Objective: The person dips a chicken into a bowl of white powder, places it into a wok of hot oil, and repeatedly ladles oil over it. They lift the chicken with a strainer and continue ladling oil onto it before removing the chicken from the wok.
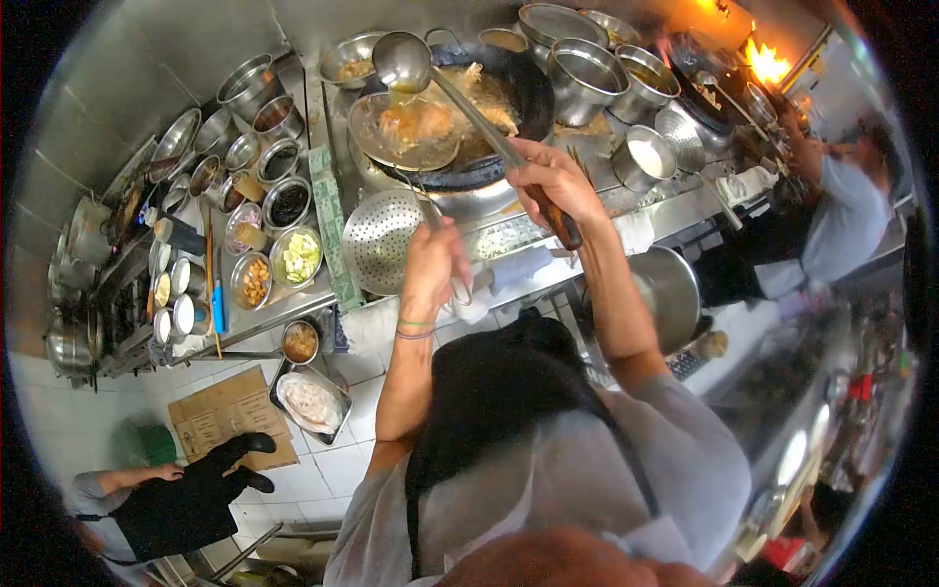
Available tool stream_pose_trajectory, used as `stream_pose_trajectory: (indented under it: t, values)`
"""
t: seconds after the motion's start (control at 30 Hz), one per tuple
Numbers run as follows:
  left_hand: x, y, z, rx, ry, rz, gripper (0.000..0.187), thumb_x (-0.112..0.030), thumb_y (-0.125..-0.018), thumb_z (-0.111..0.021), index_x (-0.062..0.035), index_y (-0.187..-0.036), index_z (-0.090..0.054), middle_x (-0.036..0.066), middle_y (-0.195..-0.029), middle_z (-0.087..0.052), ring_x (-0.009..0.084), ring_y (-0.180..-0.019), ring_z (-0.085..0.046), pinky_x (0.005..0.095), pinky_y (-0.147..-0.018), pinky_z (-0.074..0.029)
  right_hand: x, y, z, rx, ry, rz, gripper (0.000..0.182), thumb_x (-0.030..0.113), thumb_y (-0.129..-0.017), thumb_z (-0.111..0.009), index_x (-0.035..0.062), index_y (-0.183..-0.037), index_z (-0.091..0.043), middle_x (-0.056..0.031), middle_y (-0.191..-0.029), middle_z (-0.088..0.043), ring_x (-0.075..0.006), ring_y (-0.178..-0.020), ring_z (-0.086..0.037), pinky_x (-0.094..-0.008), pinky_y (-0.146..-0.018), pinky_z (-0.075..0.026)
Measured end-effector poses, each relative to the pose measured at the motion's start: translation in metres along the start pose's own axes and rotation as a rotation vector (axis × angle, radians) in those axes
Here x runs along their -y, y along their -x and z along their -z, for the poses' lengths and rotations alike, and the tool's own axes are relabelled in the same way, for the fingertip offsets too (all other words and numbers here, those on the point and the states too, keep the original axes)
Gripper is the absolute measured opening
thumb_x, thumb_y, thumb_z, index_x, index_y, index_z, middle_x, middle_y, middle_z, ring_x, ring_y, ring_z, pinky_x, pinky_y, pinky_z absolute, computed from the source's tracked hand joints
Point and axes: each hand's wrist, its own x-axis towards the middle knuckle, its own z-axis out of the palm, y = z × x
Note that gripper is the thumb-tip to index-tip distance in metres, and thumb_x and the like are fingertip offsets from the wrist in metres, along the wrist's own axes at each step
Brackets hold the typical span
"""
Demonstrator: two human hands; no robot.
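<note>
My right hand is closed round the long handle of a metal ladle. The ladle is tipped, and yellowish liquid runs from it onto orange-brown food in a round strainer. My left hand grips the strainer's handle and keeps it over the near left part of a big dark wok. More pale golden food lies in the wok's liquid. Just left of my left hand, a perforated skimmer rests on the counter.
Left of the wok stand several metal bowls of ingredients, including chopped greens and brown pieces. Metal pots stand to the right. Flames rise by a co-worker at the far right. Another person is at lower left.
</note>
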Motion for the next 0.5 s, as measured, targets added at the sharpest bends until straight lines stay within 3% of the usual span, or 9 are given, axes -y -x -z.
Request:
stream_pose_trajectory:
  t: [0.07,0.2,0.33,0.47,0.5]
  values:
    - [-0.001,0.0,0.0,-0.001,-0.009,-0.009,0.022,-0.011,-0.091,-0.049,-0.0026,-0.111,-0.044,0.004,-0.064,-0.047,0.016,-0.043,-0.048,0.0337,-0.035,-0.041,0.001,0.009,0.0,0.022,0.1,0.017,0.061,0.004,-0.084,-0.057,-0.0076,-0.14,-0.036,-0.0035,-0.062,-0.054,-0.01,-0.038,-0.047,-0.0243,-0.033,-0.036]
    - [0.001,0.001,-0.002,-0.028,-0.028,-0.025,0.02,-0.01,-0.093,-0.047,-0.0008,-0.111,-0.044,0.004,-0.061,-0.047,0.0166,-0.042,-0.048,0.0331,-0.035,-0.04,-0.017,0.025,0.003,-0.206,0.429,0.066,0.062,0.003,-0.081,-0.057,-0.0096,-0.139,-0.038,-0.0026,-0.065,-0.056,-0.0094,-0.042,-0.048,-0.0249,-0.037,-0.038]
    - [0.005,0.004,-0.006,-0.042,-0.064,-0.05,0.02,-0.009,-0.089,-0.048,-0.0032,-0.109,-0.046,0.003,-0.064,-0.048,0.0153,-0.043,-0.048,0.0322,-0.035,-0.042,-0.026,0.052,0.009,-0.368,0.469,-0.075,0.063,0.002,-0.08,-0.056,-0.011,-0.139,-0.038,-0.0034,-0.067,-0.057,-0.0091,-0.045,-0.05,-0.0249,-0.039,-0.039]
    - [0.008,0.001,-0.012,-0.049,-0.129,-0.059,0.021,-0.01,-0.09,-0.047,-0.0028,-0.109,-0.045,0.005,-0.065,-0.049,0.0162,-0.043,-0.048,0.0328,-0.035,-0.041,-0.022,0.057,0.025,-0.306,0.272,-0.149,0.05,0.004,-0.081,-0.056,-0.0107,-0.129,-0.048,-0.0027,-0.059,-0.053,-0.0102,-0.041,-0.049,-0.0249,-0.036,-0.038]
    - [0.008,0.002,-0.014,-0.063,-0.148,-0.056,0.021,-0.01,-0.09,-0.047,-0.0027,-0.109,-0.045,0.005,-0.065,-0.049,0.0164,-0.043,-0.048,0.0329,-0.035,-0.041,-0.017,0.057,0.024,-0.292,0.146,-0.167,0.037,0.005,-0.083,-0.055,-0.0082,-0.118,-0.053,-0.0023,-0.056,-0.052,-0.0095,-0.041,-0.049,-0.0242,-0.033,-0.036]
